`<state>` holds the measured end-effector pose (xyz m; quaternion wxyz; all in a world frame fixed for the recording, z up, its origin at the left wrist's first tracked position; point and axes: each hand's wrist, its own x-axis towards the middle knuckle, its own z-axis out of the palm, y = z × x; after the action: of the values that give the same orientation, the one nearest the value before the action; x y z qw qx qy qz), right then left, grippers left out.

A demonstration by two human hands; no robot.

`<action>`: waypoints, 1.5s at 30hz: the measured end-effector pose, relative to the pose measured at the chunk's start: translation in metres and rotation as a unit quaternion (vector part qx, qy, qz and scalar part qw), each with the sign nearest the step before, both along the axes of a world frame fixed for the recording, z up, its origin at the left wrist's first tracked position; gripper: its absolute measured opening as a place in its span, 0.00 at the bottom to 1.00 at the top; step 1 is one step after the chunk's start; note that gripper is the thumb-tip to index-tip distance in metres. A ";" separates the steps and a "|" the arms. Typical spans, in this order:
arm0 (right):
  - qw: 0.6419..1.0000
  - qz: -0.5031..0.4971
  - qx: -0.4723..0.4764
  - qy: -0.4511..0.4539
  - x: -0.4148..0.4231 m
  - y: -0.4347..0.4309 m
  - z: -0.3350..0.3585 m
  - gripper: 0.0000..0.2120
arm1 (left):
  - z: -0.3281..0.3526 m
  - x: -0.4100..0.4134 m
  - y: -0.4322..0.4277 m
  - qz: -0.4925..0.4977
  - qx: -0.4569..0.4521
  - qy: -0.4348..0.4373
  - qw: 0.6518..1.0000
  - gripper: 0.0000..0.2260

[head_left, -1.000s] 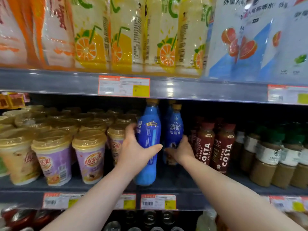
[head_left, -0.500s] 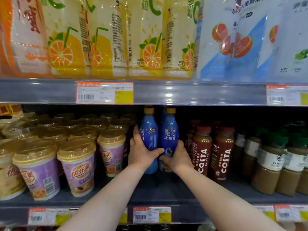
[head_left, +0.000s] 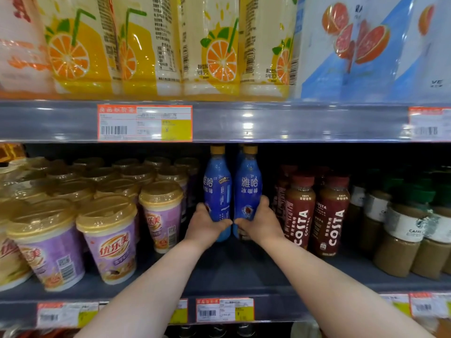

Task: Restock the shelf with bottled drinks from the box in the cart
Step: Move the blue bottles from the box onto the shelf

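Bottles, blue iced-coffee, two, upright side by side on shelf: left hand wraps one, right hand the other. Step: seating them, probably. Next: release without toppling.

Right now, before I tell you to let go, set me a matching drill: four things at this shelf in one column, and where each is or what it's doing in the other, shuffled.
Things:
1 left grip
2 right grip
3 Costa bottles
4 purple cups

Places or states:
A holds the right blue bottle low down
B stand left of the left blue bottle
C holds the left blue bottle low down
D stand right of the right blue bottle

Pairs: 1-C, 2-A, 3-D, 4-B.
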<state>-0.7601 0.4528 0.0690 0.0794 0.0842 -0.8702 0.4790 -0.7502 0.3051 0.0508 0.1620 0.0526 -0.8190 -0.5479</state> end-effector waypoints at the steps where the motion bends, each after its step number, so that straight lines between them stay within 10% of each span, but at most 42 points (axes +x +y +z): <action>1: 1.000 0.004 -0.005 0.000 -0.001 0.000 0.000 0.28 | 0.000 -0.002 0.000 0.000 0.002 -0.001 1.000 0.22; 22: 0.999 -0.008 0.018 -0.035 -0.016 -0.003 0.007 0.32 | 0.010 -0.011 0.000 0.007 -0.053 -0.054 0.997 0.28; 29: 0.997 -0.035 0.066 -0.013 0.002 -0.004 0.014 0.52 | 0.022 0.006 -0.003 0.015 -0.156 -0.029 0.987 0.39; 39: 0.893 -0.053 0.436 0.097 0.061 -0.006 0.005 0.41 | 0.019 0.060 -0.016 -0.040 -0.524 0.016 0.850 0.40; 45: 0.874 -0.071 0.468 0.113 0.105 -0.014 0.003 0.33 | 0.013 0.096 -0.023 -0.059 -0.558 0.060 0.825 0.33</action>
<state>-0.6555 0.4389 0.0716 0.1626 0.1035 -0.9812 -0.0034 -0.6547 0.2822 0.0637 0.1799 -0.1287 -0.9752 -0.0080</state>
